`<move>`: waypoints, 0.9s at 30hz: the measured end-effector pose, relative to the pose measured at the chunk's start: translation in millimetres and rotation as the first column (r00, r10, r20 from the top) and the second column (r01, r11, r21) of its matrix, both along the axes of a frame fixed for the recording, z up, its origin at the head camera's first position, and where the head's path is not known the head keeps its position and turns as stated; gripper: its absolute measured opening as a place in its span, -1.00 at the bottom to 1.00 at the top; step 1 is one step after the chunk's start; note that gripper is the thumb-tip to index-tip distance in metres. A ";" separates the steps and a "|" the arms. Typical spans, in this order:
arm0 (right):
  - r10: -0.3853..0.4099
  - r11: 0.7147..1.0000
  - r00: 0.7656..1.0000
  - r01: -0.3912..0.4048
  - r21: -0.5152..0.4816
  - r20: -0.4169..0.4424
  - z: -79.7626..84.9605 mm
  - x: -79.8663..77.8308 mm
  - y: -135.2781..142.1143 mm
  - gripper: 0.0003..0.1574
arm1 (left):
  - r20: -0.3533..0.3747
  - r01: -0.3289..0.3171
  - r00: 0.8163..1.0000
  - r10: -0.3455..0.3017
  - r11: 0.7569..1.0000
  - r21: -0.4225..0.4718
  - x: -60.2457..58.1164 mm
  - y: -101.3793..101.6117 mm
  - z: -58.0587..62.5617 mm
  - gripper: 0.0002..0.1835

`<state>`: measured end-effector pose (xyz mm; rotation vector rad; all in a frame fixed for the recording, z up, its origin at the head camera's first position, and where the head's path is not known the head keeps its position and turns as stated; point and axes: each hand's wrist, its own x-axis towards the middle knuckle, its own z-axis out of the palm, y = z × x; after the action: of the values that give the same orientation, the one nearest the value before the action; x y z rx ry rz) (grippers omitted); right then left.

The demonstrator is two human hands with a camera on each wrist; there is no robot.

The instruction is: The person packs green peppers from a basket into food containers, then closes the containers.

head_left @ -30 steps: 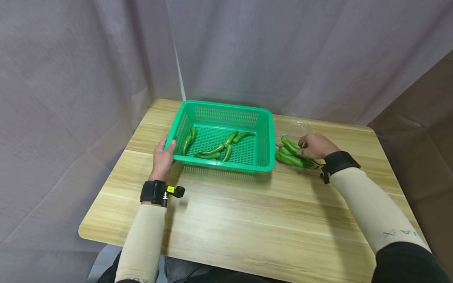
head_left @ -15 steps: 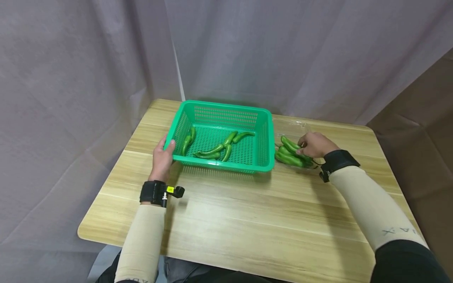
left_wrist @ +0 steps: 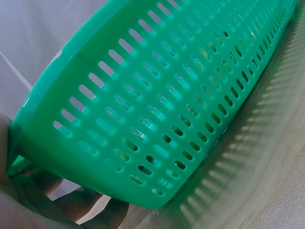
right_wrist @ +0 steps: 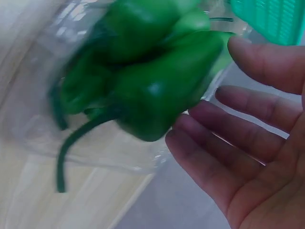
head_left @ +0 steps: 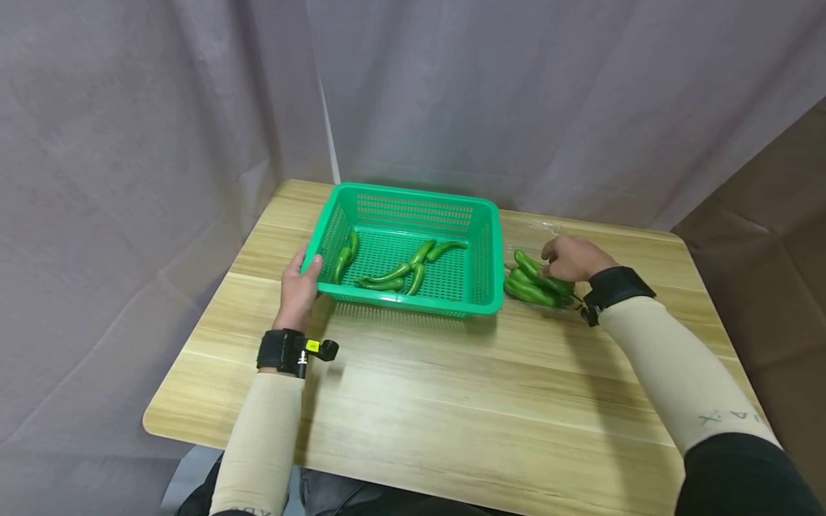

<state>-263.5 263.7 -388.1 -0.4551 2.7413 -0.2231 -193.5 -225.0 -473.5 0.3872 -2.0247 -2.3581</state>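
My left hand (head_left: 297, 294) grips the near left corner of a green plastic basket (head_left: 403, 303), thumb over the rim and fingers beneath; the left wrist view shows its slotted wall (left_wrist: 143, 95). Several green peppers (head_left: 390, 274) lie loose on the basket's floor. Right of the basket, more green peppers (head_left: 532, 287) are piled on clear plastic. Over that pile is my right hand (head_left: 573, 259). In the right wrist view its fingers (right_wrist: 205, 162) are spread and relaxed beside a large green pepper (right_wrist: 157, 90) with a long curved stem; no grip shows, and contact at the edge is unclear.
The clear plastic (right_wrist: 43, 124) under the pile reaches out past the peppers. All this rests on a wooden table (head_left: 413, 401) with rounded corners. Grey curtains (head_left: 484, 93) hang close behind its far and left edges, and brown cloth (head_left: 774, 215) hangs at the right.
My right hand has loosened its fingers from the pepper and lifted slightly. The left hand and the basket have stayed in place.
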 end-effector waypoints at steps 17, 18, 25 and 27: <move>0.083 0.994 0.976 -0.096 -0.054 -0.202 30.7 -26.2 -113.5 -0.52 | -0.013 -0.008 1.000 0.008 1.000 -0.008 -0.7 2.9 1.0 -0.41; 0.116 0.991 0.973 -0.127 -0.038 -0.199 29.9 -27.0 -121.0 -0.53 | -0.017 -0.010 1.000 0.010 1.000 -0.005 -0.5 3.4 0.8 -0.41; 0.311 0.950 0.947 -0.309 0.041 -0.074 17.8 -29.4 -168.9 -0.61 | -0.012 -0.023 1.000 0.023 1.000 -0.011 1.8 7.6 2.6 -0.42; 0.358 0.933 0.933 -0.357 0.050 -0.027 12.3 -28.8 -180.5 -0.63 | -0.008 -0.024 1.000 0.024 1.000 -0.012 2.7 9.4 3.1 -0.41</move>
<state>-292.3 83.2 -375.8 -0.9400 2.6290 -0.0603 -190.8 -215.7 -470.4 0.3992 -2.0190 -2.3285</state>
